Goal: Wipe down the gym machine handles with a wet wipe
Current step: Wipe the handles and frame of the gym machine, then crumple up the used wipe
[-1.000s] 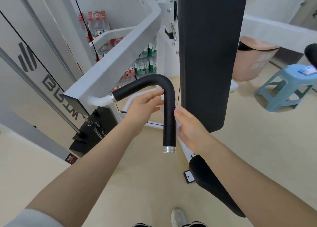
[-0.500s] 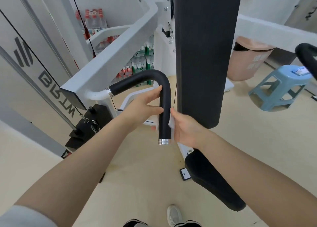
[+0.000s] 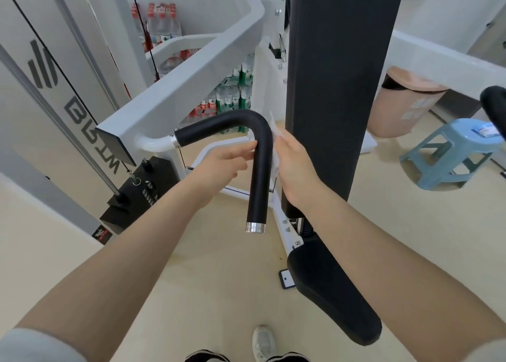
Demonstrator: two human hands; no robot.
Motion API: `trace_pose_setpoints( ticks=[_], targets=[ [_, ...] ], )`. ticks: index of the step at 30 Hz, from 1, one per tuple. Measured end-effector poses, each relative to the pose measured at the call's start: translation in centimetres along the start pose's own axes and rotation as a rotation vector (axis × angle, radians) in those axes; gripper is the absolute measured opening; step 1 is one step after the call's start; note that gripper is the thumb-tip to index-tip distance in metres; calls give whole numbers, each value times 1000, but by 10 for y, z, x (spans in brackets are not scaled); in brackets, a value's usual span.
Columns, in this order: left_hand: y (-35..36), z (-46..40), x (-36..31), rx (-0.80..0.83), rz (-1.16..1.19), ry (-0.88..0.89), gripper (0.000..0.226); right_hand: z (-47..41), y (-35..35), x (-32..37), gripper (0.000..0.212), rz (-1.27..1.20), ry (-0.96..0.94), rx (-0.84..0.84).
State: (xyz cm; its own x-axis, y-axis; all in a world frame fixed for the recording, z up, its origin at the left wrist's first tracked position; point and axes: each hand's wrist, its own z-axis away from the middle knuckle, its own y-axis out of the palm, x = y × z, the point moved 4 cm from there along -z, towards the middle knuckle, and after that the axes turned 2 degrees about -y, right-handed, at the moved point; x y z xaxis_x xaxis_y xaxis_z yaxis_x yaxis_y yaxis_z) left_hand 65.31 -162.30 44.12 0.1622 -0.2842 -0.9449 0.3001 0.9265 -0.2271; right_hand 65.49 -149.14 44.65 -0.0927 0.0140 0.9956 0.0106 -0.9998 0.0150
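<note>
Black foam handle (image 3: pixel 260 153): bent tube, runs from a chrome collar at the white arm (image 3: pixel 153 142) rightward, curves, then drops straight to a chrome end cap (image 3: pixel 255 227). Hangs free above the beige floor (image 3: pixel 219 279), just left of the tall black back pad (image 3: pixel 331 87).

Right hand (image 3: pixel 294 167) against the right side of the vertical section, just under the bend. White wipe (image 3: pixel 274 153) sandwiched between palm and foam; one corner sticks up past the bend, the rest shows as a thin strip along the tube edge. Fingers wrap behind the tube, mostly hidden, so clamped on wipe plus handle as far as visible.

Left hand (image 3: pixel 219 167) on the opposite, left side at the same height. Fingers together and nearly straight, tips touching the foam, thumb below and apart. No wrap around the tube visible.

Second black grip (image 3: pixel 494 107) cut off at right edge.

Surroundings: black seat (image 3: pixel 334 293) lower right, below the back pad. Weight stack (image 3: pixel 142 191) lower left with cable and guide rods. Shrink-wrapped bottles (image 3: pixel 232 93) behind the frame. Pink bin (image 3: pixel 405 104) and blue stool (image 3: pixel 454 153) on the floor at right; small packet (image 3: pixel 486 129) on the stool top. White shoe (image 3: pixel 264 342) at bottom edge.
</note>
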Motion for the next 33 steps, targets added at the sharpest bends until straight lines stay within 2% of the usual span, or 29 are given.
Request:
trace_pose_setpoints(
  ticks=[3,5,9,12,13,14,15,16,17,18,20,21,23,25,29,33],
  targets=[
    [3,2,-1,-28,87,-44,31,-1,7,-2,41,569,-420,79],
    [2,6,4,-91,191,-81,22,7,6,-20,46,846,-617,161],
    [-3,16,21,-136,252,-95,30,41,8,-36,37,1036,-937,519],
    [-4,25,28,-216,275,-135,36,61,24,-34,36,1166,-1103,665],
    [-5,29,29,-249,276,-142,37,64,30,-32,37,1151,-1076,774],
    [-6,34,30,-271,282,-142,36,66,34,-26,38,1089,-970,909],
    [-7,40,31,-288,295,-138,35,65,35,-17,38,958,-751,1017],
    [-8,46,31,-310,310,-135,34,60,35,-6,35,754,-483,1043],
    [-9,52,30,-348,315,-142,31,53,32,4,31,522,-298,968],
    [-9,60,28,-400,309,-152,28,47,26,12,27,333,-190,842],
    [-3,76,24,-467,345,-141,22,39,11,12,25,65,-53,625],
    [3,82,22,-446,344,-115,25,40,4,7,25,-21,14,574],
    [20,94,16,-382,296,-92,40,55,-6,-3,25,0,80,522],
    [37,110,14,-361,291,-115,45,72,-19,-9,26,69,87,477],
    [87,144,11,-257,168,-33,21,116,-43,-13,23,45,114,434],
    [132,179,14,-298,182,-1,19,162,-81,-17,27,160,52,367]
  ],
)
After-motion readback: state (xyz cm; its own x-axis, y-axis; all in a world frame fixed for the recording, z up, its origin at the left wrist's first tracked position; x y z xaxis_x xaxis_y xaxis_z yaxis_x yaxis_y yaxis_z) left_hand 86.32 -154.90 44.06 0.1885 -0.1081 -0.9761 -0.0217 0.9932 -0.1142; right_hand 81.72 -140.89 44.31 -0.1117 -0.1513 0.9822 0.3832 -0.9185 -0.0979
